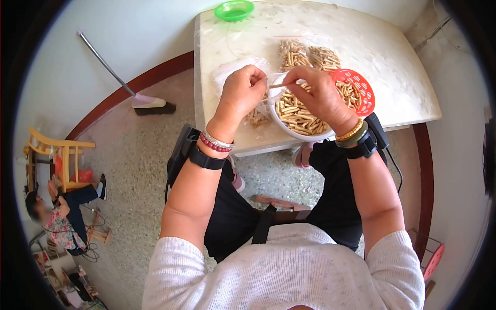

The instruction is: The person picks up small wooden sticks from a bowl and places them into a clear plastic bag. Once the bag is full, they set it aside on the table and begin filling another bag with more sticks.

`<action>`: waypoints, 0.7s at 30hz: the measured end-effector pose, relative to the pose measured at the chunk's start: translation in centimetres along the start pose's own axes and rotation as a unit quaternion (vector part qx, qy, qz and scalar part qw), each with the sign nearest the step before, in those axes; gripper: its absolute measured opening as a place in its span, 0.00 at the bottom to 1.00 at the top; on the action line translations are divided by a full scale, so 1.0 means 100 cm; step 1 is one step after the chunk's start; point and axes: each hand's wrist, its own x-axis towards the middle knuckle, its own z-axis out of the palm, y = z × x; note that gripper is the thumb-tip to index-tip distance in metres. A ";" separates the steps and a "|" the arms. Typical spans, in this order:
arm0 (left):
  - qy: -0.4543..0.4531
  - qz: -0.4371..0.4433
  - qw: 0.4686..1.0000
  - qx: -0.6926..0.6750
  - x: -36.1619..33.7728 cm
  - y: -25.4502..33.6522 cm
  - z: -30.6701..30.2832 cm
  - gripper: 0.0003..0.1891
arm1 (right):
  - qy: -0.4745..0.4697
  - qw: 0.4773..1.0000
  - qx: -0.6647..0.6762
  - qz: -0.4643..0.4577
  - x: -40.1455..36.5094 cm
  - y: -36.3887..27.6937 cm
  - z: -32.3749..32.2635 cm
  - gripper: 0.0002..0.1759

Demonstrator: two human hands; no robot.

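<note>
My right hand point(318, 95) pinches a short, thin tan stick point(280, 85) between thumb and fingers, above a white bowl point(275, 118) full of similar stick pieces point(299, 116). My left hand point(243, 92) is closed in a pinch just left of the stick's end. What lies between its fingertips is too small to make out. Below the left hand, a clear plastic bag point(257, 118) with some stick pieces rests on the table. To the right, a red perforated basket point(366, 95) holds more pieces, partly hidden by my right hand.
Two filled clear bags point(293, 54) point(324, 58) lie behind the bowl on the pale table point(382, 46). Flat plastic bags point(225, 72) lie at its left and a green bowl point(234, 10) at the back. A broom point(152, 105) leans against the wall. Another person point(62, 222) sits far left.
</note>
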 end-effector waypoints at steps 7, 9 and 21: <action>0.016 -0.032 0.999 -0.034 0.003 -0.005 -0.009 0.04 | -0.039 0.988 -0.128 -0.078 0.016 0.001 0.028 0.03; 0.046 -0.007 0.998 -0.044 0.004 -0.008 -0.013 0.03 | -0.046 0.986 -0.140 -0.072 0.017 0.003 0.033 0.03; 0.056 -0.008 0.997 -0.044 0.008 -0.011 -0.015 0.04 | -0.071 0.958 -0.237 -0.144 0.019 0.026 0.050 0.14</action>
